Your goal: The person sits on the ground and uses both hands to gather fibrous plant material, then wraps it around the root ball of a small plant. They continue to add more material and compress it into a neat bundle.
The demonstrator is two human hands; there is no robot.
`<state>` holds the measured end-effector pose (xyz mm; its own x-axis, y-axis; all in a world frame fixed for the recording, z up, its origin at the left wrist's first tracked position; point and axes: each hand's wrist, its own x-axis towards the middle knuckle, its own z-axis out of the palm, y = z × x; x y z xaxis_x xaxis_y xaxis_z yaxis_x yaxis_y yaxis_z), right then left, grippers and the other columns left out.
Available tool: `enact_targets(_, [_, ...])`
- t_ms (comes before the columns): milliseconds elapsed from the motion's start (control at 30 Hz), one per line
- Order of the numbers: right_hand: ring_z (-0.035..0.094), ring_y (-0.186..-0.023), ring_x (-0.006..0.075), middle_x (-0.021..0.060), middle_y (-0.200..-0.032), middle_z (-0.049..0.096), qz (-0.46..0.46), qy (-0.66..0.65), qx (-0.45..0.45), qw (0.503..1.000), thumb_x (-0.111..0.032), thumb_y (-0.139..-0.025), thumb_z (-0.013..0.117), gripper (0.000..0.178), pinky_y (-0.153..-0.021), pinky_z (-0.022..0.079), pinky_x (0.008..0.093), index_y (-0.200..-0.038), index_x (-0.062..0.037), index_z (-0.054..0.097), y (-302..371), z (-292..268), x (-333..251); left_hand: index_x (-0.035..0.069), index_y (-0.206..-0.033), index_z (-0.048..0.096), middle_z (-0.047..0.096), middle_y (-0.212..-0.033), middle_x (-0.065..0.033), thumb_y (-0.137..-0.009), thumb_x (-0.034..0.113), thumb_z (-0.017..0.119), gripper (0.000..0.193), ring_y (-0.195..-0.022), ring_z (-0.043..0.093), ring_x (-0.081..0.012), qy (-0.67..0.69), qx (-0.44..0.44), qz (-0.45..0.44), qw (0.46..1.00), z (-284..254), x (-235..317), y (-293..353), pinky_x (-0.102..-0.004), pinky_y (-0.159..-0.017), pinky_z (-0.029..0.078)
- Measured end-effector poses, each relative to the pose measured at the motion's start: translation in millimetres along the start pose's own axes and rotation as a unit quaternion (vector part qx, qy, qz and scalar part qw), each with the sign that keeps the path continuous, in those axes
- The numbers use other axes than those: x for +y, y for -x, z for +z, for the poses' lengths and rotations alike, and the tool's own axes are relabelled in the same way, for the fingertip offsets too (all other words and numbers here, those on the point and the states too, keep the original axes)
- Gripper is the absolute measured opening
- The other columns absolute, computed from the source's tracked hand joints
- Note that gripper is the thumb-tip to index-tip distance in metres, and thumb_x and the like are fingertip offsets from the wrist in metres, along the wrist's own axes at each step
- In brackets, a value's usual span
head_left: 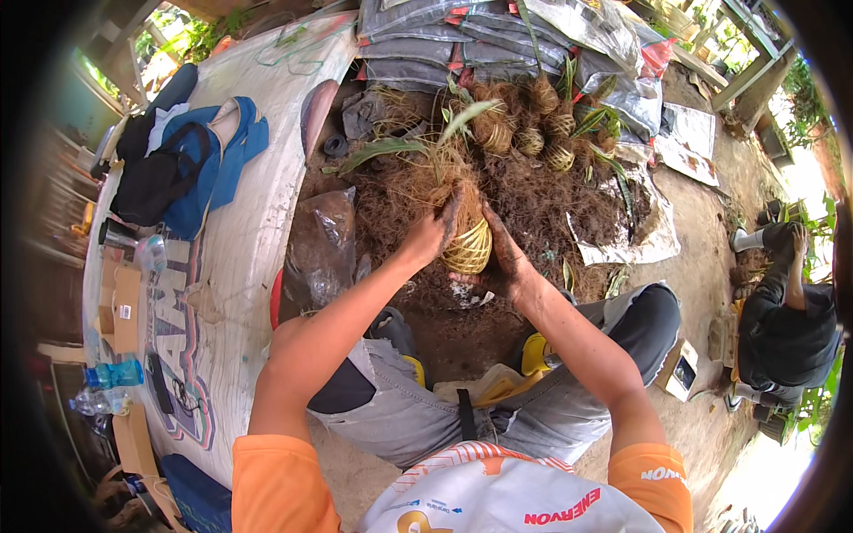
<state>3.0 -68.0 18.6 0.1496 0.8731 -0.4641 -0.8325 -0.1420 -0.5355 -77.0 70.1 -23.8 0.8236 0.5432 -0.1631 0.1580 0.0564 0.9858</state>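
Observation:
Between my two hands is a leafy plant (468, 249), its root ball wrapped in brown fibre with a yellowish woven basket around the lower part. My left hand (434, 233) presses against its left side, fingers pointing up along the fibre. My right hand (508, 258), dark with soil, lies along the right side. The long green leaves lean away from me, over a heap of loose brown fibre (391, 209). Several similar fibre-wrapped plants (493, 133) in woven baskets sit together beyond the heap. The undersides of my fingers are partly hidden.
Grey sacks (418, 53) are stacked at the back. A clear plastic bag (322, 244) lies left of the fibre. On the pale table (258, 178) rest a blue garment (227, 169), a cardboard box (124, 306) and bottles. Another person (786, 329) sits at the far right.

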Motion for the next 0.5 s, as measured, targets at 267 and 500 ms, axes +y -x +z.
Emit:
enact_targets(267, [0.059, -0.097, 0.0204, 0.0016, -0.113, 0.059, -0.025, -0.018, 0.045, 0.999, -0.060, -0.085, 0.045, 0.055, -0.074, 0.052, 0.0436, -0.124, -0.0214, 0.048, 4, -4, -9, -0.002, -0.127, 0.041, 0.052, -0.078, -0.0057, -0.099, 0.026, 0.030, 0.041, -0.056, 0.043, -0.0097, 0.076, 0.073, -0.001, 0.994, 24, 15, 5, -0.0313, -0.050, 0.041])
enact_targets(500, [0.056, -0.102, 0.0196, 0.0007, -0.116, 0.057, -0.034, -0.045, 0.061, 0.997, -0.060, -0.087, 0.040, 0.055, -0.079, 0.048, 0.0435, -0.126, -0.0224, 0.047, 7, -7, -9, -0.004, -0.135, 0.030, 0.039, -0.131, -0.0194, -0.094, 0.045, 0.038, 0.065, -0.122, 0.037, -0.0244, 0.066, 0.056, 0.026, 0.996, 35, -3, -2, -0.0326, -0.101, 0.031])
